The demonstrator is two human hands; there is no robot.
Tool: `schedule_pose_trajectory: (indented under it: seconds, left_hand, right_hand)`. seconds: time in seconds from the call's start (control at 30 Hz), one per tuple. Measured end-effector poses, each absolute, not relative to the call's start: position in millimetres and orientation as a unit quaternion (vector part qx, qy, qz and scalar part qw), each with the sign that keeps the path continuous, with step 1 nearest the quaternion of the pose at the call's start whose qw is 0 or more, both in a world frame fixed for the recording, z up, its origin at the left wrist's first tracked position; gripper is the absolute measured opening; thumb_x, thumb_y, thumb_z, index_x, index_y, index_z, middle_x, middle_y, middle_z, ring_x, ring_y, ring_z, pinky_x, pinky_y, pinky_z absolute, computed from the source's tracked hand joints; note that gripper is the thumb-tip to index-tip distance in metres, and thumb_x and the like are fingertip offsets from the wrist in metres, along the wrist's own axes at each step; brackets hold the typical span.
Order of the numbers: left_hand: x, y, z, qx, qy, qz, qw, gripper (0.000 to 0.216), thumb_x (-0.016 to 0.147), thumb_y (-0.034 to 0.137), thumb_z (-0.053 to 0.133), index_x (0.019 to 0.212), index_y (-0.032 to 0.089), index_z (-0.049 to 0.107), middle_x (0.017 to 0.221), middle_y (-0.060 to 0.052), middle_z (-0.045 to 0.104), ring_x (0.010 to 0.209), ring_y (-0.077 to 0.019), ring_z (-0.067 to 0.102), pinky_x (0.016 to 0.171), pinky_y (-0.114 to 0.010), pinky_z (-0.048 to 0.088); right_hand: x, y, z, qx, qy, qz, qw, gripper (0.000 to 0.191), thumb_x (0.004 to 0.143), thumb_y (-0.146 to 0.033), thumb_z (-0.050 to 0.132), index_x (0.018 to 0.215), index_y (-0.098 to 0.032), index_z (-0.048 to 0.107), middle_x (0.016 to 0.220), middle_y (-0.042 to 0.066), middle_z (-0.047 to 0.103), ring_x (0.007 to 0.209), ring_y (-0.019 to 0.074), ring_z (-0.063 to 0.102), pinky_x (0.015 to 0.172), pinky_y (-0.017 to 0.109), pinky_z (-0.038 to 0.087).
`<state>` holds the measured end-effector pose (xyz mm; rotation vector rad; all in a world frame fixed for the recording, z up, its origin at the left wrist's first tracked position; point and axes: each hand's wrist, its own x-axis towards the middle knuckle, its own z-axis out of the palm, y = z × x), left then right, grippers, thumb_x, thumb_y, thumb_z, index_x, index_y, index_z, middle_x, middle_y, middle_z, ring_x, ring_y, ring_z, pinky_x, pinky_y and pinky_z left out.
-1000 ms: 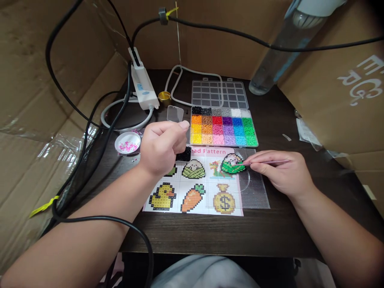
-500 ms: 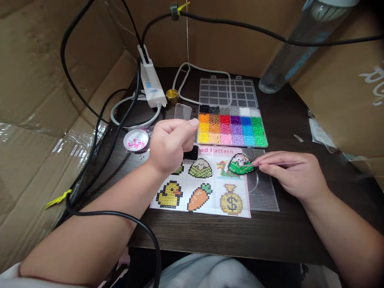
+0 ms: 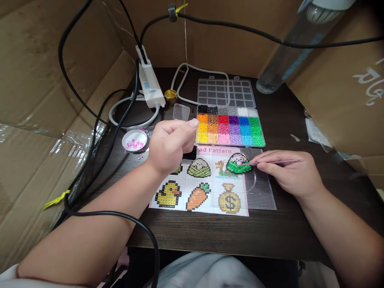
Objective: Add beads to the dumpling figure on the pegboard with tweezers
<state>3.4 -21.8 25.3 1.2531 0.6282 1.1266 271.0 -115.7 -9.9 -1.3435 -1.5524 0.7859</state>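
My right hand (image 3: 292,174) grips slim pinkish tweezers (image 3: 270,162), whose tips reach over a green, white and black bead figure (image 3: 237,168). That figure lies on a clear pegboard (image 3: 261,188), which overlaps a printed bead pattern sheet (image 3: 180,202). My left hand (image 3: 171,142) is closed in a fist, thumb on top, above the sheet's upper left; whatever it holds, if anything, is hidden. Just beyond that fist, partly covered, is a small container of black beads (image 3: 192,153).
A divided box of coloured beads (image 3: 231,128) stands open behind the sheet. At the left are a white dish (image 3: 134,140) with pink beads and a power strip (image 3: 151,86). A black cable (image 3: 120,216) crosses over my left forearm. Cardboard walls (image 3: 222,48) surround the table.
The whole view has shifted slightly. The tweezers' tips stay over the bead figure, and my left fist keeps its shape and place.
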Motion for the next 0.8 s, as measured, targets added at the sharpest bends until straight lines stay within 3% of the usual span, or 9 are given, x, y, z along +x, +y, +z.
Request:
schedule_pose_trajectory:
  seconds: [0.27,0.8]
  left_hand:
    - [2.8,-19.4,21.3,0.563,0.304,0.48,0.6,0.061,0.082,0.045,0.07,0.045,0.018,0.03,0.044,0.006,0.026,0.041,-0.0045,0.02,0.042,-0.025,0.018]
    - [4.8,-17.9,27.5,0.548,0.304,0.495,0.601,0.063,0.076,0.037,0.075,0.043,0.018,0.024,0.045,0.007,0.014,0.04,-0.0045,0.016,0.041,-0.028,0.016]
  right_hand:
    - [271.8,-115.2,-10.9,-0.543,-0.626,0.326,0.455,0.01,0.078,-0.021,0.081,0.082,-0.031,0.082,0.083,0.001,0.08,0.077,0.0183,0.076,0.073,0.029,0.064]
    - [277.6,-111.2,-14.8,-0.524,-0.593,0.381,0.478,0.01,0.081,-0.022,0.079,0.082,-0.031,0.083,0.085,0.0,0.08,0.079,0.0169,0.074,0.073,0.027,0.059]
